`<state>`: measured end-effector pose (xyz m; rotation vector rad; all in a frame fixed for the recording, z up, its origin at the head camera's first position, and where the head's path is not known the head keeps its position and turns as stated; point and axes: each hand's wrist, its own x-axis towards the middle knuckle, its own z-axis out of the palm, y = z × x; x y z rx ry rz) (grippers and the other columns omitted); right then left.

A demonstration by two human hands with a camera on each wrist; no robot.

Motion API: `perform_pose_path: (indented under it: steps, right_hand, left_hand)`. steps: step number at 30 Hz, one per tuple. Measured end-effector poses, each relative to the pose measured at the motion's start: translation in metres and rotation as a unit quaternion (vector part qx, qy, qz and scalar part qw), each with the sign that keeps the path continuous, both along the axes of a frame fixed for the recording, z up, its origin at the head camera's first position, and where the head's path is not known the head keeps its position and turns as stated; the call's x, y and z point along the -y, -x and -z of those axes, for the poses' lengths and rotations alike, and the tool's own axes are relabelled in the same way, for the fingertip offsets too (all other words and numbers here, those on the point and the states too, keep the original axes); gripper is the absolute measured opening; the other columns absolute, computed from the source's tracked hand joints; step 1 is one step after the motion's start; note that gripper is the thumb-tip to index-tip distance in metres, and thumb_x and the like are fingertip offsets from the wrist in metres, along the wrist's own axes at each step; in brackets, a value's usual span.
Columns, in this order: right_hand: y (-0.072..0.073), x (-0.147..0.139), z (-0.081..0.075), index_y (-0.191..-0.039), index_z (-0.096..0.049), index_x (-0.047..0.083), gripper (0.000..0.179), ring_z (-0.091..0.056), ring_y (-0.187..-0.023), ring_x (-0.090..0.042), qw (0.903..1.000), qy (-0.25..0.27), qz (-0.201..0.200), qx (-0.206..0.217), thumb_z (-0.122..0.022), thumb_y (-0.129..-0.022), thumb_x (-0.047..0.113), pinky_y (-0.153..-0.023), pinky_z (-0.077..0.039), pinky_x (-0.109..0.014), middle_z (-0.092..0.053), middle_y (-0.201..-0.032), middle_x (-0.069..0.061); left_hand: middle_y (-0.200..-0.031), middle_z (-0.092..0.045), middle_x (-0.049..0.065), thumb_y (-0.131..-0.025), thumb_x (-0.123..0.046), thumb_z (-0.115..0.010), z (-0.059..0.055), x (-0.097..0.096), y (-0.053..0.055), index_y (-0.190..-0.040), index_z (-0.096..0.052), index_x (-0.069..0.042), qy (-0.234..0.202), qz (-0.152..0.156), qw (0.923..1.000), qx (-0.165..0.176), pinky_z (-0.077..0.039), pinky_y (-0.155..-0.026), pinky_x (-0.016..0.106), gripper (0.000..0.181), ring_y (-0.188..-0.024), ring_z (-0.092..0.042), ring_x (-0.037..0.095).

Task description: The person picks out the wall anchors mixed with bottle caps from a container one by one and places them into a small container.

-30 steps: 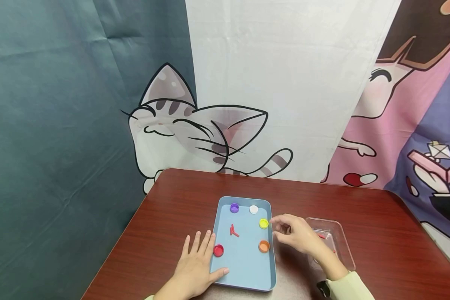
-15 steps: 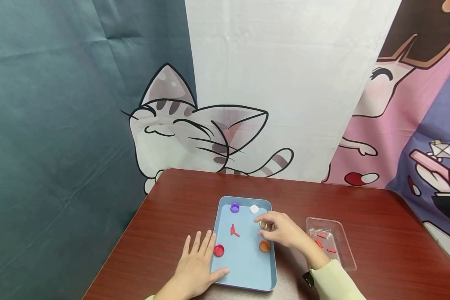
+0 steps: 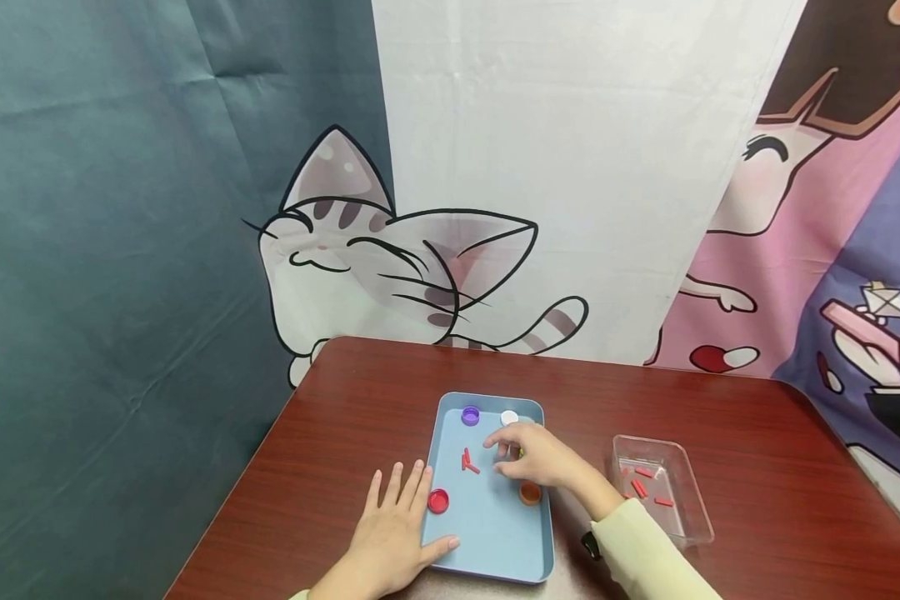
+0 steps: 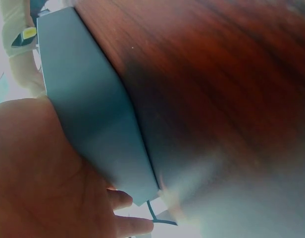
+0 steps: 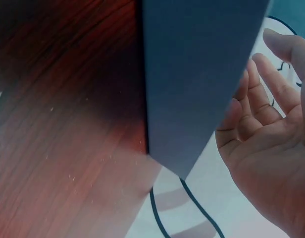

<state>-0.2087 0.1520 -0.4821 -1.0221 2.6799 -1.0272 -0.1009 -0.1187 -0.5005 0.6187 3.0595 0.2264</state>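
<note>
My left hand [image 3: 386, 533] rests spread at the left edge of a blue tray [image 3: 487, 533], fingers straight. Over the tray's right half hovers my right hand [image 3: 536, 457], thumb and forefinger apart with nothing visible between them; its other fingers curl inward in the right wrist view. Several small red sticks [image 3: 471, 468] lie just left of its fingertips. The tray also bears round caps: purple [image 3: 470, 416], white [image 3: 509, 417], orange [image 3: 529, 493] and red [image 3: 438, 501]. A yellow cap [image 3: 521, 452] is mostly hidden behind the right hand.
A clear plastic box [image 3: 699, 500] with several red sticks [image 3: 640, 488] stands right of the tray, beside the right forearm. All of it sits on a brown wooden table [image 3: 322, 417], with a printed cloth [image 3: 570, 167] behind.
My right hand has moved left from beside the tray's right edge to above it, near the loose red sticks, covering the yellow cap. The left hand has stayed still.
</note>
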Motion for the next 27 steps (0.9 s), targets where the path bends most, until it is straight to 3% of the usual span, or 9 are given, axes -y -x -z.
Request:
perform_pose_path:
  steps: [7, 21, 27]
  right_hand:
    - [0.008, 0.013, 0.004, -0.113, -0.073, 0.005, 0.030, -0.052, -0.070, -0.002, 0.9988, -0.025, -0.025, 0.036, -0.079, -0.085, 0.009, -0.066, -0.049, -0.021, -0.064, -0.084, -0.002]
    - [0.016, 0.028, 0.012, -0.106, -0.076, 0.011, 0.025, -0.055, -0.077, -0.014, 0.9940, -0.091, -0.051, 0.033, -0.083, -0.082, 0.012, -0.070, -0.047, -0.022, -0.061, -0.083, -0.001]
    - [0.019, 0.032, 0.013, -0.105, -0.077, 0.012, 0.025, -0.054, -0.075, -0.010, 0.9941, -0.092, -0.051, 0.028, -0.084, -0.081, 0.010, -0.069, -0.048, -0.022, -0.062, -0.084, -0.002]
  left_hand:
    - [-0.163, -0.034, 0.013, -0.089, -0.079, -0.047, -0.001, 0.000, 0.000, -0.157, -0.035, -0.005, 0.004, 0.001, 1.0000, 0.007, -0.015, -0.118, 0.066, 0.101, -0.149, -0.029, 0.043]
    - [-0.163, -0.033, 0.013, -0.089, -0.079, -0.046, 0.000, 0.000, 0.000, -0.157, -0.034, -0.005, 0.006, 0.003, 0.9999, 0.011, -0.015, -0.118, 0.066, 0.102, -0.149, -0.028, 0.043]
    - [-0.163, -0.034, 0.013, -0.089, -0.079, -0.046, 0.000, 0.000, 0.001, -0.157, -0.035, -0.005, 0.010, 0.002, 0.9999, -0.002, -0.016, -0.118, 0.065, 0.101, -0.149, -0.029, 0.043]
